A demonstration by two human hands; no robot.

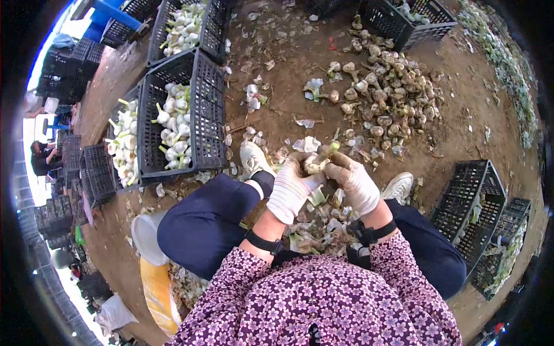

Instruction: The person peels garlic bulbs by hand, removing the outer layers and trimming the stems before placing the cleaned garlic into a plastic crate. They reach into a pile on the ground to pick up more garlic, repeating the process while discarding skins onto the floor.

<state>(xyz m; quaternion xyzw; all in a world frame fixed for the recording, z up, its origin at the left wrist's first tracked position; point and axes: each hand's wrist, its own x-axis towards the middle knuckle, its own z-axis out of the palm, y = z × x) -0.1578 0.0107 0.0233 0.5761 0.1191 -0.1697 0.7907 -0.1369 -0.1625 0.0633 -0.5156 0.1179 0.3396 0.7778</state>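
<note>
Between my two gloved hands is a garlic bulb [315,165], with a short greenish stem stub pointing up and to the right. My left hand [293,185] is closed round the bulb's left side. From the right, my right hand [352,181] has its fingers closed on the bulb near the stem. Both gloves are white with brown-stained fingers. Peeled garlic skins [323,222] litter the ground below my hands, between my shoes. A heap of untrimmed, soil-covered garlic bulbs [392,95] lies ahead to the right.
At the left, black plastic crates [209,109] hold clean white garlic bulbs [175,124]. Another black crate [470,202] stands at the right, and one [424,34] behind the heap. A white bucket [147,237] sits by my left knee. Another person [43,157] is far left.
</note>
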